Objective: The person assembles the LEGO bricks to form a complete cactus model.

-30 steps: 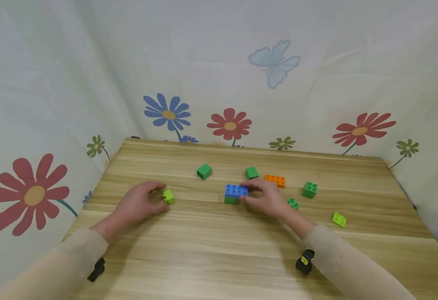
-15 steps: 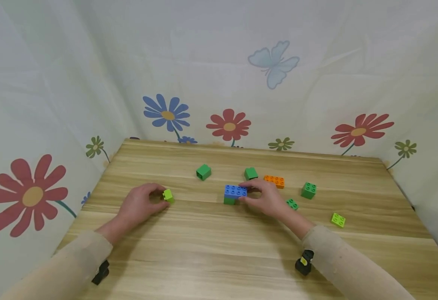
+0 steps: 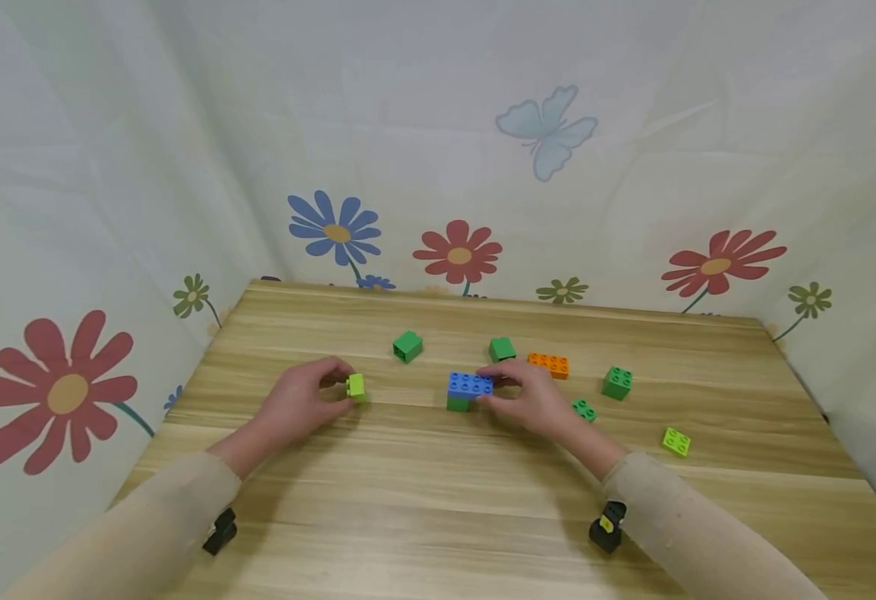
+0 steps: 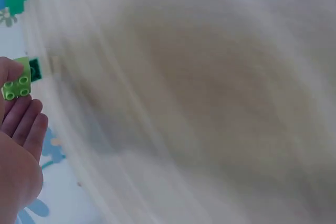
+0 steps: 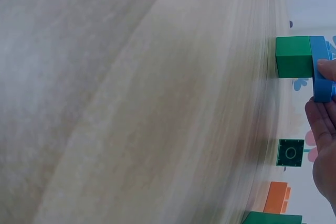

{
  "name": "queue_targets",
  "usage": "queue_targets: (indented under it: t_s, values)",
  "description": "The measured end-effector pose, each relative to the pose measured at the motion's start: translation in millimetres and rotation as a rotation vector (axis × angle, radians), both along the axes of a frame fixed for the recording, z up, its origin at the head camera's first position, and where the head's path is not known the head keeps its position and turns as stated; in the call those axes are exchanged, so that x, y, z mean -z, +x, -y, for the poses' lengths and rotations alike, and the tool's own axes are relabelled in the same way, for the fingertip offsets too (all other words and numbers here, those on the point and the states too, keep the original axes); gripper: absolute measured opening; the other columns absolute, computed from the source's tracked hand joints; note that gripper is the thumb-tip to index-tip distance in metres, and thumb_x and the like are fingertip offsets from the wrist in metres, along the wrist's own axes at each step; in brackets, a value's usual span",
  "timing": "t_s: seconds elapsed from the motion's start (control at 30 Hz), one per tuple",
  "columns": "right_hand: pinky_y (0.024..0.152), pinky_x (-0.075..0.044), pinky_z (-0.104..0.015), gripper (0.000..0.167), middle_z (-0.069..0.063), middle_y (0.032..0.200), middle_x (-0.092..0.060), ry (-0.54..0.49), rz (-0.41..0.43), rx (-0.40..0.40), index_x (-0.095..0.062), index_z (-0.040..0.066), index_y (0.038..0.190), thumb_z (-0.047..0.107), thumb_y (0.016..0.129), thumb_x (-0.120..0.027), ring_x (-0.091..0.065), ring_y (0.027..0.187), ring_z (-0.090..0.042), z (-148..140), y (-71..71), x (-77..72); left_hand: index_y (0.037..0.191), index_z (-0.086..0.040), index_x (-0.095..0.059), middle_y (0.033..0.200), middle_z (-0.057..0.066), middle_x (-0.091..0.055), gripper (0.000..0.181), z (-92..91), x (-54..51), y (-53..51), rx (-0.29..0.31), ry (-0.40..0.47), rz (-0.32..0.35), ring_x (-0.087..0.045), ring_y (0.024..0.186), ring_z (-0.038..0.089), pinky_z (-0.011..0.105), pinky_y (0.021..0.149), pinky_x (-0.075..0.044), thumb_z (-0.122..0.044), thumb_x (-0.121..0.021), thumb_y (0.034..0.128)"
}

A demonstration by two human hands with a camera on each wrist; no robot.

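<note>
My left hand pinches a lime green brick between thumb and fingers, left of the table's middle. In the left wrist view, the studs of this lime brick show beside the thumb. My right hand grips the right end of a blue brick with several studs on top. The blue brick sits on a green brick, and its gripped end overhangs that brick, as the right wrist view shows. A gap separates the lime brick from the blue and green pair.
Behind the hands lie two green bricks, one at left and one near the right hand. An orange brick, a thin green brick, a tall green brick and a flat lime brick lie at right on the wooden table.
My left hand has closed on the lime brick and moved right with it, turning it slightly. The right hand keeps its hold on the blue brick in the same place.
</note>
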State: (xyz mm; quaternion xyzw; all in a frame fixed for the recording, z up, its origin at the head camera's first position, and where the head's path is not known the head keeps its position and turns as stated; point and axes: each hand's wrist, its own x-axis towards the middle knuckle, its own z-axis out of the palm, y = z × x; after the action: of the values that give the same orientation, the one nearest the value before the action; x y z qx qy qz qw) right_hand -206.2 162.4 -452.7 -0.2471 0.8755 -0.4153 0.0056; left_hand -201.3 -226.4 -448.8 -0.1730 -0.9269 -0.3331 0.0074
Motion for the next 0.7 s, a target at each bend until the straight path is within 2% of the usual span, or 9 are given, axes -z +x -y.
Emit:
queue_targets:
  t_s: [0.2,0.37,0.5,0.7]
  values:
    - [0.100,-0.060,-0.041,0.038,-0.007,0.125,-0.073,0.003,-0.006,-0.003,-0.075,0.008,0.129,0.016,0.094,-0.085,-0.071,0.111,-0.021,0,1.4,-0.1,0.118,-0.017,-0.071,0.121,0.003,-0.075,0.034,-21.4,-14.8,-6.0,0.057,-0.025,0.026,-0.071,0.119,0.031,0.050,0.104,-0.057,-0.015,-0.088,0.0876]
    - [0.100,-0.060,-0.041,0.038,-0.007,0.125,-0.073,0.004,-0.011,-0.007,-0.075,0.008,0.129,0.016,0.093,-0.085,-0.071,0.110,-0.021,-1,2.0,0.0,0.118,-0.019,-0.073,0.121,-0.001,-0.074,0.034,-36.9,-23.1,-10.8,0.108,-0.083,0.030,-0.070,0.118,0.027,0.050,0.103,-0.057,-0.017,-0.087,0.0878]
    - [0.100,-0.060,-0.041,0.038,-0.007,0.124,-0.072,0.002,-0.008,-0.007,-0.075,0.007,0.129,0.015,0.093,-0.085,-0.071,0.110,-0.021,0,2.6,-0.9,0.119,-0.015,-0.075,0.118,0.000,-0.075,0.034,-47.7,-25.7,-14.1,0.166,-0.142,0.009,-0.070,0.114,0.024,0.048,0.102,-0.058,-0.016,-0.086,0.0871]
    - [0.101,-0.060,-0.042,0.038,-0.008,0.125,-0.073,0.000,-0.008,-0.016,-0.075,0.006,0.129,0.014,0.094,-0.085,-0.072,0.110,-0.022,1,3.0,-3.5,0.114,-0.013,-0.077,0.108,-0.003,-0.073,0.030,-62.3,-23.4,-16.6,0.237,-0.270,-0.019,-0.068,0.102,0.019,0.043,0.097,-0.059,-0.017,-0.087,0.0866]
